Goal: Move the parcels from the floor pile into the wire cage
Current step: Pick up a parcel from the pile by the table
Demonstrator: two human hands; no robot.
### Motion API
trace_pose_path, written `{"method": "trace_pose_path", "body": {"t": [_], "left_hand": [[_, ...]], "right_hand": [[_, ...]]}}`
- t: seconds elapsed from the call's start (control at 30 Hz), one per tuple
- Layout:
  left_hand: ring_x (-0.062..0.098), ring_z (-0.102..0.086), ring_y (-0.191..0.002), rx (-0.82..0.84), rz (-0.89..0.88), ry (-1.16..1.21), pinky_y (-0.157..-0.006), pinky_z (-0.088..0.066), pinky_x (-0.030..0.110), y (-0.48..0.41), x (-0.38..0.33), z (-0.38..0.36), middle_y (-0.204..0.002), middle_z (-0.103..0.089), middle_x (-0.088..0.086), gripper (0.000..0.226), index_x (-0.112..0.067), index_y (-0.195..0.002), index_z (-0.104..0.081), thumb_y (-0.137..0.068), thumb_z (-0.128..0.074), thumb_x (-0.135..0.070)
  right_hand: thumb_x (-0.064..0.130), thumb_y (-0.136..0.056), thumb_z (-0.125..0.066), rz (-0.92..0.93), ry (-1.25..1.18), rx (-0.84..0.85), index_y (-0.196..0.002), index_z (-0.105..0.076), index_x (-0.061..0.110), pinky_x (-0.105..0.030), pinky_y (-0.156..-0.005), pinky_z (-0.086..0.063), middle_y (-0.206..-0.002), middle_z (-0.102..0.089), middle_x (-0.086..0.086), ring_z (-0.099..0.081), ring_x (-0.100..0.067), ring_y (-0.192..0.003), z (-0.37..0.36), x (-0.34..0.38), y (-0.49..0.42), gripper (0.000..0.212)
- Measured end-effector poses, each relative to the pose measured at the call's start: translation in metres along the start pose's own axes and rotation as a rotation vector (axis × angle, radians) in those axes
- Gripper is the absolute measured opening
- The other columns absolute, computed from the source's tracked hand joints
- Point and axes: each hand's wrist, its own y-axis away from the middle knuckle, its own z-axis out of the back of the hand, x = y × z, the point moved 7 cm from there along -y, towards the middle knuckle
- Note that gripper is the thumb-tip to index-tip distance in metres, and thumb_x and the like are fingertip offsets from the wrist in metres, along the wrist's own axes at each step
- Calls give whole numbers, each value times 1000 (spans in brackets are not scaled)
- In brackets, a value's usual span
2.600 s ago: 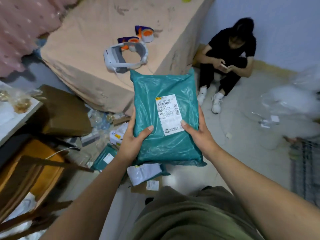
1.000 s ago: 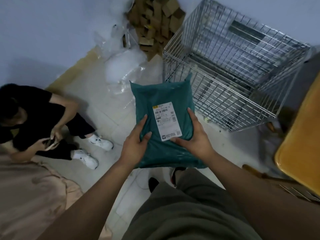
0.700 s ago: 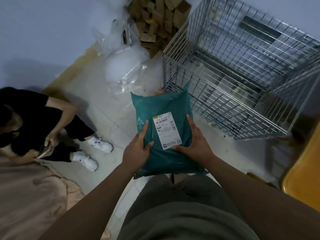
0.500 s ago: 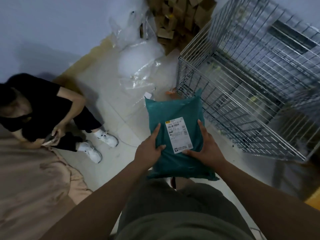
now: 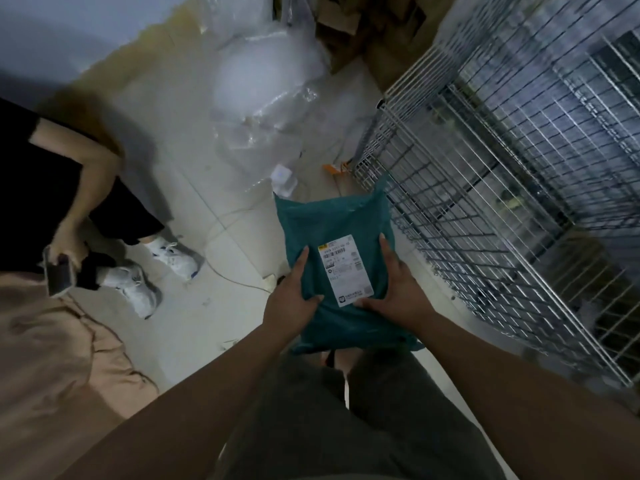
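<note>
Head view: looking down over the person's own olive trousers (image 5: 346,427) at both forearms reaching forward above a pale floor (image 5: 194,161).
Task thing: a teal parcel (image 5: 332,220), a soft plastic mailer, is held flat in the air in front of the body. Its white shipping label (image 5: 346,270) faces up.
Parcel and cage: the parcel's far right corner overlaps the near corner of the wire cage (image 5: 502,168) in this view. The parcel is outside the cage, and whether they touch cannot be told.
Left hand: the left hand (image 5: 292,303) grips the parcel's left edge, thumb laid across the top by the label's lower corner, one finger stretched along the side. The other fingers are hidden beneath.
Right hand: the right hand (image 5: 398,292) grips the right edge likewise, thumb on top at the label's lower right, one finger running up the side.
Cage: bare metal mesh, filling the right of the view and blurred.
Floor clutter: clear plastic bags (image 5: 263,77) and cardboard pieces (image 5: 349,22) lie beyond the parcel, and a thin cable (image 5: 221,223) runs to its left.
Other person: a seated person (image 5: 52,188) in black at left holds a phone (image 5: 60,277) and wears white sneakers (image 5: 173,258).
Lower left: tan fabric (image 5: 52,358) is bunched on the floor.
</note>
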Motion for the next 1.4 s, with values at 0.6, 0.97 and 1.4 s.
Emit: {"method": "trace_pose_path", "body": {"t": [0.6,0.97,1.4], "left_hand": [[28,-51,-137,-11,197,417,-110,-46,46,-281,170,-124,-157,-44,4,111,-39,-163,3,-89,-78,-25],[3,-49,-121,-15,175,505,-80,-38,0,-427,252,-182,-140,-45,-19,112,-40,-163,0,-87,-80,-23],[3,-52,-117,-1,205,559,-76,-40,-3,-456,268,-182,-136,-41,-26,112,-49,-161,-1,-85,-79,-20]], "right_hand": [[34,-73,-91,112,280,224,-155,19,54,-52,-102,-51,-148,-39,-18,-56,-42,-122,-140,-106,-342,138],[32,-74,-89,199,313,224,-161,12,44,-50,-107,-48,-157,-37,-14,-50,-39,-133,-192,-169,-488,134],[36,-91,-75,140,415,245,-165,2,31,-50,-116,-37,-161,-29,-21,-37,-43,-142,-207,-173,-522,107]]}}
